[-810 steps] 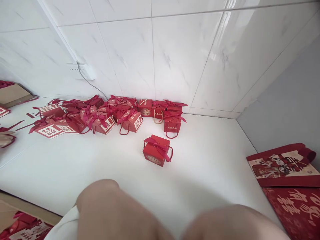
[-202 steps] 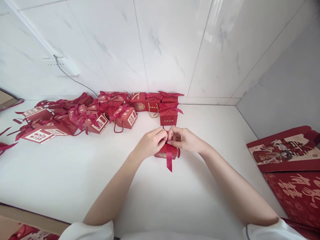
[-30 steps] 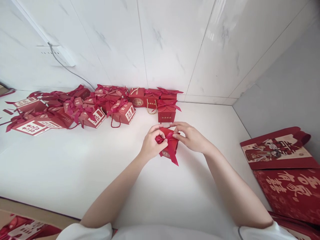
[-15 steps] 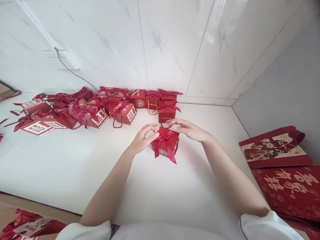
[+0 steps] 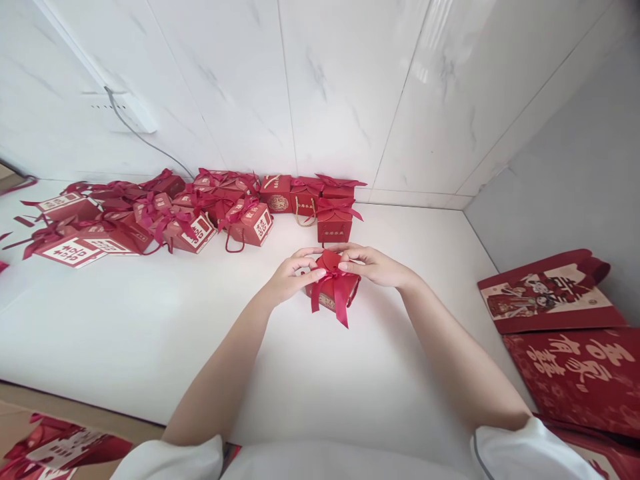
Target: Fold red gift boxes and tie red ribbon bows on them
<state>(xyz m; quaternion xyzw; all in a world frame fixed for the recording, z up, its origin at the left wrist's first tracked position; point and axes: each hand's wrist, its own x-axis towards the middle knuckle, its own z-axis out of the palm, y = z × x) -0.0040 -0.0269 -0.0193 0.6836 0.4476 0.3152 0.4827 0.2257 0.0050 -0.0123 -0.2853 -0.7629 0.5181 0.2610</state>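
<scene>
A small red gift box (image 5: 326,301) with a gold print on its front stands on the white table in front of me. Magenta ribbon (image 5: 342,303) is tied over its top, the tails hanging down the front. My left hand (image 5: 290,277) closes on the box's upper left side, its thumb at the ribbon and its fingers reaching behind. On the upper right, my right hand (image 5: 377,267) pinches the folded top flaps between thumb and fingers. The far fingertips of both hands are partly hidden behind the box top.
Just behind stands another ribboned red box (image 5: 334,228). Several more gift boxes (image 5: 200,230) line the wall to the left. Large red gift bags (image 5: 575,373) lie at the right. A cable (image 5: 150,141) runs from a wall socket. More red packages (image 5: 65,447) sit below the table edge.
Both hands have come down onto the box top; the right hand moved nearer and its fingers closed on the flaps. The ribbon tails shifted slightly left.
</scene>
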